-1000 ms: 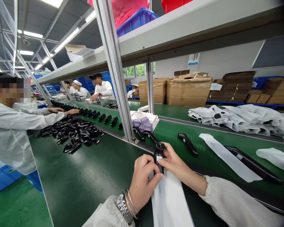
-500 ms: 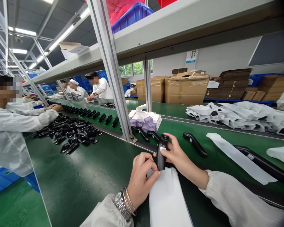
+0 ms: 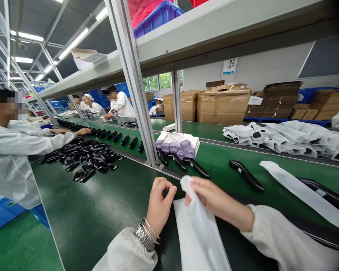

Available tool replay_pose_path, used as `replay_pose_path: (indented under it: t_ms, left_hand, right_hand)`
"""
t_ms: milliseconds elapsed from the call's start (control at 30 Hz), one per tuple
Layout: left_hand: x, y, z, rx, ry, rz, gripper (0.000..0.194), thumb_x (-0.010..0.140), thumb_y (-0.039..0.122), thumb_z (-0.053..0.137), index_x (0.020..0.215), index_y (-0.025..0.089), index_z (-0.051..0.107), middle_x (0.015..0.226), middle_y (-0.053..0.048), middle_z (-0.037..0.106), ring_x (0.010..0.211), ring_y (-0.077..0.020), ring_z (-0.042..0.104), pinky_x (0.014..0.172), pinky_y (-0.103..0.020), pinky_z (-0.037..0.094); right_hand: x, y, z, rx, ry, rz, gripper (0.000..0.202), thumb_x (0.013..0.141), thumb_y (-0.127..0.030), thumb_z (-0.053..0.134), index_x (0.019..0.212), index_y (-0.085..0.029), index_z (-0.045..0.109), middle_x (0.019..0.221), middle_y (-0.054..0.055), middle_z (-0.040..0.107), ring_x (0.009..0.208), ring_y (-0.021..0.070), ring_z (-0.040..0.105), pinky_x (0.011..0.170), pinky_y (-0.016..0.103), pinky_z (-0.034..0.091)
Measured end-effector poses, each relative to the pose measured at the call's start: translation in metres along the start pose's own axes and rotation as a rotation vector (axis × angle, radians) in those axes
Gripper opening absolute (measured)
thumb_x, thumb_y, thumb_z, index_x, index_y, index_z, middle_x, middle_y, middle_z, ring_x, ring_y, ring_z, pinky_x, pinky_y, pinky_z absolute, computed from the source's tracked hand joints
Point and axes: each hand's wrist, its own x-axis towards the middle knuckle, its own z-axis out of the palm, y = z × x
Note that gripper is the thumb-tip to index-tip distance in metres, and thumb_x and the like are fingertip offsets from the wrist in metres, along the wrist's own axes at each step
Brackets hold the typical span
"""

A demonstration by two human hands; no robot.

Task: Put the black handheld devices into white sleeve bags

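A white sleeve bag (image 3: 198,214) hangs from my right hand (image 3: 207,192), which is closed around its upper end. The black handle does not show now; the sleeve looks filled, though motion blurs it. Just left of the sleeve is my left hand (image 3: 160,199), its thumb and forefinger curled together with nothing seen between them. Under the held sleeve lies a stack of flat white sleeves (image 3: 183,229). Beyond my hands, a black angled handle (image 3: 245,175) rests on the green belt. Farther right, a white-sleeved handle (image 3: 302,194) lies beside another bare black handle (image 3: 327,195).
A metal post (image 3: 137,82) rises left of centre, under a long shelf (image 3: 228,34). Small white and purple boxes (image 3: 177,145) sit by more black handles. Black parts (image 3: 84,156) are heaped at left near a co-worker (image 3: 8,158). Wrapped pieces (image 3: 285,139) pile up at the back right.
The black handle in my right hand has gone from sight, and a white sleeve is now in that hand. My left hand has moved left, off the stack. Belt items have shifted right.
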Motion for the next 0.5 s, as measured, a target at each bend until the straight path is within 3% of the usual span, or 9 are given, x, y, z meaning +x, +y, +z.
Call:
replay_pose_path:
  t_ms: [67, 133, 200, 267, 367, 500]
  left_hand:
    - [0.002, -0.007, -0.002, 0.097, -0.093, -0.057, 0.021, 0.090, 0.033, 0.052, 0.073, 0.020, 0.055, 0.087, -0.001, 0.052, 0.081, -0.0166, 0.052, 0.077, -0.029, 0.042]
    - [0.001, -0.008, -0.003, 0.208, -0.209, -0.113, 0.021, 0.087, 0.037, 0.056, 0.075, 0.020, 0.058, 0.086, 0.000, 0.053, 0.080, -0.0173, 0.053, 0.077, -0.031, 0.042]
    - [-0.001, -0.006, -0.005, 0.296, -0.313, -0.152, 0.020, 0.080, 0.040, 0.064, 0.078, 0.021, 0.060, 0.088, -0.001, 0.055, 0.083, -0.0194, 0.055, 0.082, -0.035, 0.040]
    - [-0.003, -0.003, -0.004, 0.334, -0.376, -0.157, 0.017, 0.077, 0.036, 0.067, 0.078, 0.021, 0.061, 0.089, -0.001, 0.056, 0.086, -0.0207, 0.055, 0.085, -0.038, 0.039]
    - [-0.004, -0.002, -0.002, 0.297, -0.392, -0.093, 0.010, 0.082, 0.025, 0.059, 0.074, 0.020, 0.058, 0.085, 0.000, 0.058, 0.084, -0.0189, 0.055, 0.082, -0.035, 0.038]
    - [-0.004, -0.002, 0.002, 0.268, -0.338, 0.042, 0.021, 0.091, 0.024, 0.049, 0.072, 0.019, 0.056, 0.080, 0.001, 0.058, 0.081, -0.0175, 0.055, 0.081, -0.034, 0.037]
  right_hand:
    - [0.002, -0.016, -0.025, -0.297, 0.216, -0.136, 0.031, 0.093, -0.049, 0.046, 0.081, -0.021, 0.051, 0.065, -0.001, 0.058, 0.058, 0.0144, 0.053, 0.058, 0.027, 0.040]
    - [0.003, -0.028, -0.054, -0.765, 0.389, -0.220, 0.031, 0.095, -0.043, 0.042, 0.072, -0.022, 0.047, 0.065, -0.002, 0.053, 0.061, 0.0158, 0.051, 0.060, 0.028, 0.038]
    - [0.006, -0.032, -0.079, -1.179, 0.503, -0.224, 0.028, 0.095, -0.036, 0.042, 0.072, -0.022, 0.049, 0.070, 0.000, 0.055, 0.066, 0.0186, 0.053, 0.062, 0.030, 0.037]
    - [0.012, -0.027, -0.089, -1.398, 0.529, -0.233, 0.018, 0.093, -0.029, 0.043, 0.084, -0.022, 0.056, 0.084, 0.004, 0.061, 0.079, 0.0217, 0.057, 0.068, 0.031, 0.040]
    - [0.034, -0.011, -0.079, -1.504, 0.433, -0.270, 0.019, 0.093, -0.023, 0.045, 0.108, -0.021, 0.057, 0.107, 0.006, 0.063, 0.099, 0.0204, 0.058, 0.080, 0.029, 0.042]
    - [0.080, 0.009, -0.050, -1.595, 0.392, -0.246, 0.024, 0.088, -0.021, 0.054, 0.112, -0.018, 0.058, 0.105, 0.010, 0.065, 0.101, 0.0250, 0.059, 0.089, 0.034, 0.040]
